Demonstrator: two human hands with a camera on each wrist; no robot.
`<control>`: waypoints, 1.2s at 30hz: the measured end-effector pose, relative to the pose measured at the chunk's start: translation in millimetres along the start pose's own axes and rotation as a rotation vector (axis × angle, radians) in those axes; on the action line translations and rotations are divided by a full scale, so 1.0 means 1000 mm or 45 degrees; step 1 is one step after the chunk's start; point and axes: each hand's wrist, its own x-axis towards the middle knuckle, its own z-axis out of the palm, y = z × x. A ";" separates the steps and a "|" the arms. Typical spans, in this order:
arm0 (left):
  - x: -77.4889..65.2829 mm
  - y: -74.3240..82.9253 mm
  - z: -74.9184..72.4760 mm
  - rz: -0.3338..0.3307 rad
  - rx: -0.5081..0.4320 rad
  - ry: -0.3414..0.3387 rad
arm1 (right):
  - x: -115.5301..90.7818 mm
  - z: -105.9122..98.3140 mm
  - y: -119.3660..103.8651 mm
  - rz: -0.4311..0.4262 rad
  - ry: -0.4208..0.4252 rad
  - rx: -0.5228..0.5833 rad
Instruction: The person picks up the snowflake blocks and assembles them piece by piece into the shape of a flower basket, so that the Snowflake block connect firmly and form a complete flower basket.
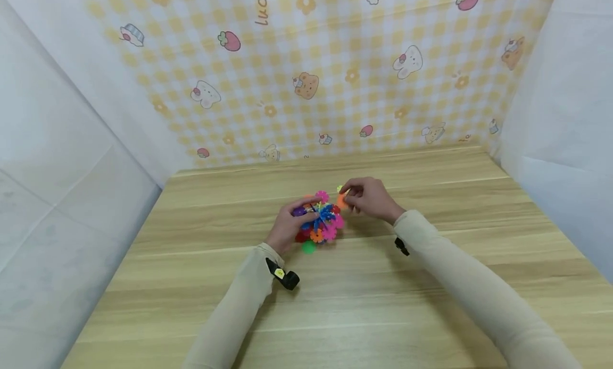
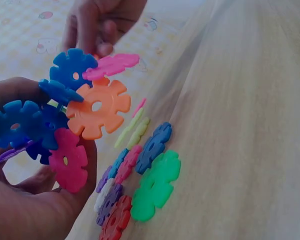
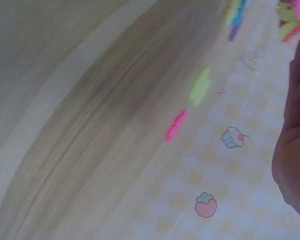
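Observation:
My left hand (image 1: pixel 287 225) holds a cluster of interlocked plastic snowflake discs, with blue discs (image 1: pixel 325 214) at its middle. An orange disc (image 2: pixel 99 108) and pink discs (image 2: pixel 70 160) stick out from the cluster in the left wrist view. Thumb and fingers curl round its side. Just right of the cluster, my right hand (image 1: pixel 369 198) pinches an orange snowflake disc (image 1: pixel 342 201) between thumb and fingers. At the right edge of the right wrist view, only part of that hand shows, and its fingertips are cut off.
Loose discs lie on the wooden table (image 1: pixel 364 305) beneath the cluster, among them a green disc (image 2: pixel 156 186), a red disc (image 2: pixel 116 220) and a pink disc (image 3: pixel 176 126). A checked cloth (image 1: pixel 335 50) hangs behind the table, with white sheets at both sides.

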 end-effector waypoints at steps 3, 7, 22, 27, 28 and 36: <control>0.001 -0.001 -0.001 0.016 -0.002 0.021 | -0.004 -0.002 -0.006 0.005 0.049 0.109; 0.001 -0.001 -0.001 0.039 0.010 0.033 | -0.005 0.002 -0.013 -0.021 0.033 0.099; 0.000 -0.004 0.003 0.128 -0.150 0.014 | -0.006 0.008 -0.024 -0.115 -0.040 -0.090; -0.001 -0.007 -0.005 0.151 -0.400 -0.118 | -0.007 0.005 -0.028 -0.090 -0.066 -0.063; -0.002 -0.007 -0.006 0.150 -0.424 -0.140 | -0.008 0.005 -0.028 -0.084 -0.072 -0.046; 0.003 -0.010 -0.005 0.214 -0.493 -0.127 | -0.009 0.006 -0.032 -0.119 -0.067 -0.007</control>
